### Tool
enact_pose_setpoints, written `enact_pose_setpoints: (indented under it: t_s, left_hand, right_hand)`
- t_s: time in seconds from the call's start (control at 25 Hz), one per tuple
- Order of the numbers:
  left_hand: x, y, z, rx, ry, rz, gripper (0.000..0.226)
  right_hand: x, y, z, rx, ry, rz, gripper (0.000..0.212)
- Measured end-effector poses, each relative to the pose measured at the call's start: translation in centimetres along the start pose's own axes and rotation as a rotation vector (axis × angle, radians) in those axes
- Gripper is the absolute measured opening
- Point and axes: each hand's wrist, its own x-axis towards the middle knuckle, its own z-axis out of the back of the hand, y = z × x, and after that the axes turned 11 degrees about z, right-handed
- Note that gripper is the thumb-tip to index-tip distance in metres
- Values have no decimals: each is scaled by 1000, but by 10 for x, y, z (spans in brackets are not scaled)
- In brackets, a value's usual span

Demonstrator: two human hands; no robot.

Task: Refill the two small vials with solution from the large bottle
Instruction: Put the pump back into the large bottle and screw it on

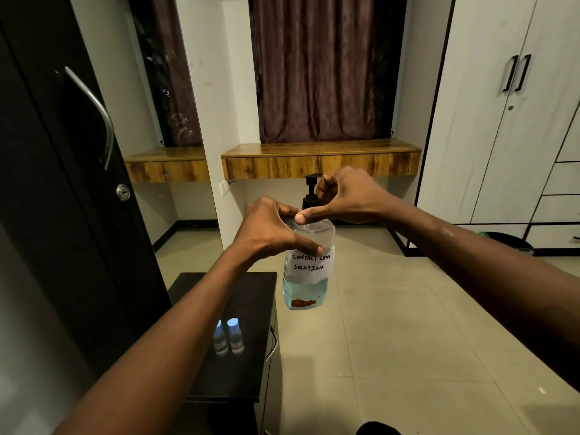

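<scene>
Left hand [270,229] clamped large bottle [309,265] shoulder, held midair; right hand [345,196] pinched pump cap [312,191]. Bottle probably slick, part-full. Two vials [228,337] near worktop [201,293] front edge: light, tippable.

Vials [228,339] side by side on cabinet [251,296]

Two vials [228,339], one bottle [308,268], two hands [273,229].

Dim rm: tiled floor [392,324], maroon curtains [314,73], wood shelf [320,158], white wardrobe [502,105].
</scene>
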Motion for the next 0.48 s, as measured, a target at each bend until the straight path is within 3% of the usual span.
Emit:
enact_pose_setpoints:
  t_s: [0.08,0.16,0.24,0.4,0.48]
  left_hand:
    - [0,2,2,-11,-4,18,59]
    - [1,2,4,-29,-2,29,62]
    - [1,1,6,-35,-8,25,60]
    - [1,2,7,-33,-60,29,52]
    - [1,2,8,-18,-56,23,42]
  right_hand:
    - [1,-1,1,263,124,-90,73]
    - [-1,-4,2,643,129,-122,69]
    - [1,-7,-1,759,91,-96,74]
    - [9,1,-11,372,-119,-108,91]
    - [11,5,-14,194,-111,-73,87]
